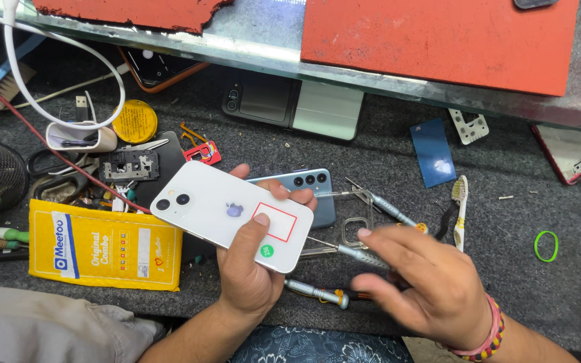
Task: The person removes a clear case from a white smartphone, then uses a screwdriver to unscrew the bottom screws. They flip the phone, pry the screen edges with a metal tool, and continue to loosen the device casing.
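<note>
Yellow packet point(105, 250) is lying flat at the left of the counter point(519, 208). Left hand point(247, 269) is holding a white phone point(231, 214) back-up above the counter, fingers point(302, 196) wrapping its far edge, thumb pressing on the back. Blue phone point(317, 191) is lying just behind it. Right hand point(425, 279) is hovering over the screwdrivers point(354, 252), fingers half-curled; cannot tell whether they are gripping one. Toothbrush point(460, 212) and green band point(546, 245) are lying further right.
</note>
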